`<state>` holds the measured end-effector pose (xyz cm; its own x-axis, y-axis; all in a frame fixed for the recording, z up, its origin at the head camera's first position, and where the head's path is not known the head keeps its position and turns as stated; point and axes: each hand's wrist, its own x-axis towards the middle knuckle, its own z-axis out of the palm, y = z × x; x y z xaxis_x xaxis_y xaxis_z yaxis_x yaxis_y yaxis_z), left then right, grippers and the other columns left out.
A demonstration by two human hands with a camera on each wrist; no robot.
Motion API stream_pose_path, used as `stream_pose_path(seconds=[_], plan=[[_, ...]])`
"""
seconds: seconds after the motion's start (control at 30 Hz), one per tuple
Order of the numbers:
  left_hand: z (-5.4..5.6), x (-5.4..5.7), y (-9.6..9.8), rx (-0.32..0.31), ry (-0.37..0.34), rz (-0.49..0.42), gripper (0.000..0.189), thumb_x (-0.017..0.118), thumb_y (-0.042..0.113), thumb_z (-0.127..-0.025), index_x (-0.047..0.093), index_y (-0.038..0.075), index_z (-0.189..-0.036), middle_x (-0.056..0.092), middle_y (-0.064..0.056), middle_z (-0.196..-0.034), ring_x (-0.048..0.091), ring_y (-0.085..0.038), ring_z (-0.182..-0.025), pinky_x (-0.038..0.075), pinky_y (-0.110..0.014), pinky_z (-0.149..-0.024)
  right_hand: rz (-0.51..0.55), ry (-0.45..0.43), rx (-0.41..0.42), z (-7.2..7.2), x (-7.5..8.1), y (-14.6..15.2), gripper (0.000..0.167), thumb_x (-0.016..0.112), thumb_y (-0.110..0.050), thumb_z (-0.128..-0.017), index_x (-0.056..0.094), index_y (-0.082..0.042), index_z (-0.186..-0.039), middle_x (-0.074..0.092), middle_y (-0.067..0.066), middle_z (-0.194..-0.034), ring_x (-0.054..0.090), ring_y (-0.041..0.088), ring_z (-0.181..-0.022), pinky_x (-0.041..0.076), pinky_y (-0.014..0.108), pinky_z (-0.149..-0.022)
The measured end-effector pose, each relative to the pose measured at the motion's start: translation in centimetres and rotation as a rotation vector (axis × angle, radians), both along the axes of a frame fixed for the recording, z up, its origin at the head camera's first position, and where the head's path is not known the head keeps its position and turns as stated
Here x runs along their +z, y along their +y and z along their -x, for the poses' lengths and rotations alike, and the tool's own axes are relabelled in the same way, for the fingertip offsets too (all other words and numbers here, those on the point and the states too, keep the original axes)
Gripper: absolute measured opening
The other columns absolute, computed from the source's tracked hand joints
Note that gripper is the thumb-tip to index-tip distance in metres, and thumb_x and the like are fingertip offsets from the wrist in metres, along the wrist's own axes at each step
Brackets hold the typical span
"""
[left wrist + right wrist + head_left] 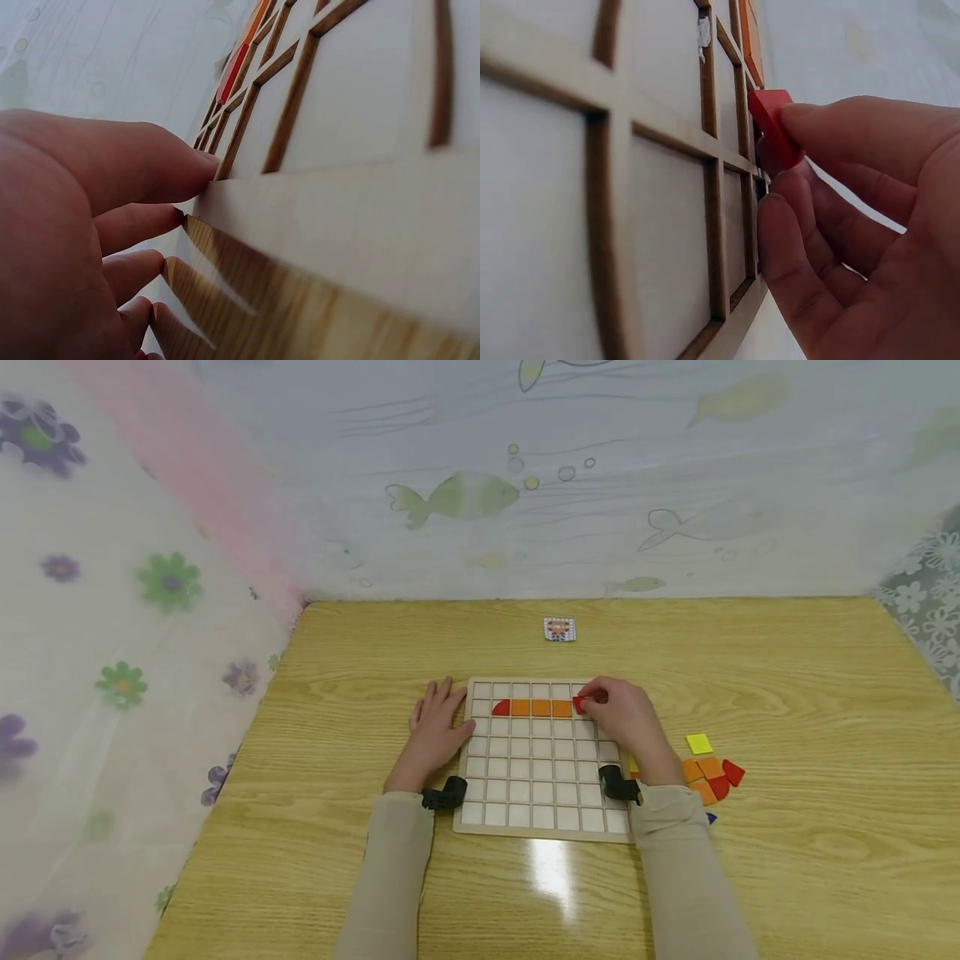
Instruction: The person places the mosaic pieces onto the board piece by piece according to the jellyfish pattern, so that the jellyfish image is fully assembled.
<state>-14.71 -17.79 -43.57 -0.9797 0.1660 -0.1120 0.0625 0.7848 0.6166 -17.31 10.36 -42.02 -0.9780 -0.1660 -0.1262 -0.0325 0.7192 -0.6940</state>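
Note:
A wooden grid board (462, 777) lies flat on the table. In its second row from the far side sit a red rounded tile (502, 707) and three orange square tiles (541, 708). My right hand (624, 714) pinches a red tile (775, 126) between thumb and fingers, at the cell just right of the orange ones; in the right wrist view it is tilted, partly above the grid. My left hand (435, 733) rests at the board's left edge, its thumb (180, 161) touching the frame and the other fingers spread on the table side.
Right of the board lie loose tiles: a yellow square (699, 743), several orange ones (708, 767), red ones (733, 772) and a blue one (711, 818), partly hidden by the sleeve. A small printed pattern card (559, 629) lies beyond the board, near the patterned wall covering.

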Motion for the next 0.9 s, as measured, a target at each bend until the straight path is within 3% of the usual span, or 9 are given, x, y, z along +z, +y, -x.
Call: stream_pose_path(seconds=[0.3, 0.7, 0.9], plan=[[0.0, 0.0, 0.0, 0.000, 0.008, -0.001, 0.055, 0.050, 0.027, -0.089, 0.033, 0.010, -0.139, 0.010, -0.009, -0.148, -0.004, -0.026, -0.135, -0.001, -0.046, -0.102, -0.081, 0.027, 0.007, -0.1, 0.2, -0.3, 0.011, 0.059, -0.015, -0.085, 0.064, -0.008, -0.092, 0.062, 0.007, -0.090, 0.050, 0.023, -0.078, 0.040, 0.035, -0.071], [-0.1, -0.1, -0.1, 0.004, 0.013, 0.006, 0.055, 0.051, 0.028, -0.089, 0.034, 0.011, -0.138, 0.010, -0.008, -0.148, -0.003, -0.026, -0.135, 0.000, -0.046, -0.102, -0.027, -0.009, -0.028, 0.0, 0.0, 0.1, 0.023, 0.051, -0.029, -0.090, 0.061, -0.012, -0.102, 0.060, 0.007, -0.102, 0.050, 0.024, -0.092, 0.040, 0.040, -0.082], [0.0, -0.2, 0.0, 0.004, 0.010, 0.015, 0.055, 0.050, 0.030, -0.089, 0.033, 0.012, -0.139, 0.009, -0.007, -0.149, -0.004, -0.025, -0.135, 0.000, -0.045, -0.103, 0.043, -0.014, -0.040, -0.2, 0.6, 0.8, 0.027, 0.050, -0.033, -0.090, 0.060, -0.014, -0.107, 0.058, 0.004, -0.103, 0.051, 0.023, -0.092, 0.042, 0.040, -0.081]])
